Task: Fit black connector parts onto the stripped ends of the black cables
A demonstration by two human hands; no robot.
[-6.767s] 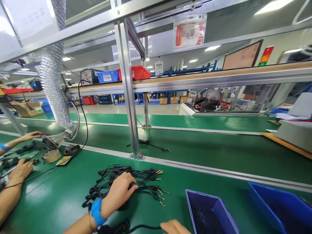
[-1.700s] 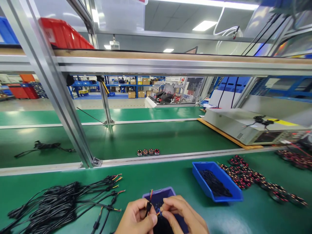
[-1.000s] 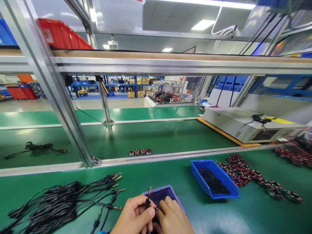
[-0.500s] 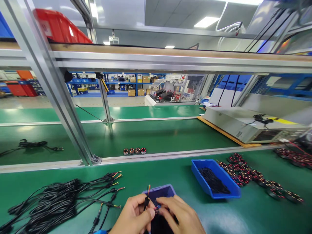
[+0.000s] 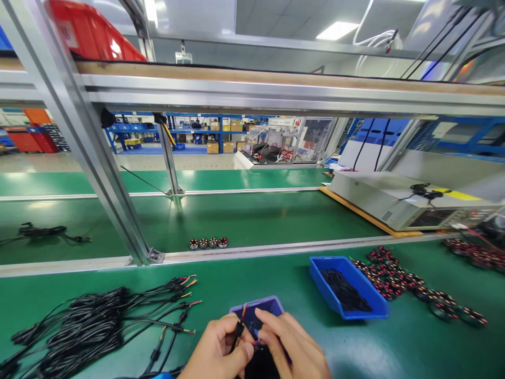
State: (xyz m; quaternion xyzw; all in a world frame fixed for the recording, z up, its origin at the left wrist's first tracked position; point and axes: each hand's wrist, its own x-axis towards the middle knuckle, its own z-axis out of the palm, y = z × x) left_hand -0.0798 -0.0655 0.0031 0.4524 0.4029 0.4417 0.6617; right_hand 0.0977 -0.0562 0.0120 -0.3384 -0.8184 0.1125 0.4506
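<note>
My left hand pinches a black cable whose thin red and yellow wire ends stick up past the fingers. Close beside it, my right hand has its fingertips together at small reddish wires between the two hands; what exactly it grips is too small to tell. Both hands are over a purple-blue bin at the bottom centre, partly hidden by them. To the left, a pile of black cables with coloured wire ends lies on the green bench.
A blue tray of black pieces stands at the right, beside many round copper-and-black parts. Several similar round parts line up behind the metal rail. A metal post rises at the left; a grey instrument sits back right.
The view has shifted slightly. My right hand's index finger has lifted a little, and the cable in my left hand leans slightly more to the right.
</note>
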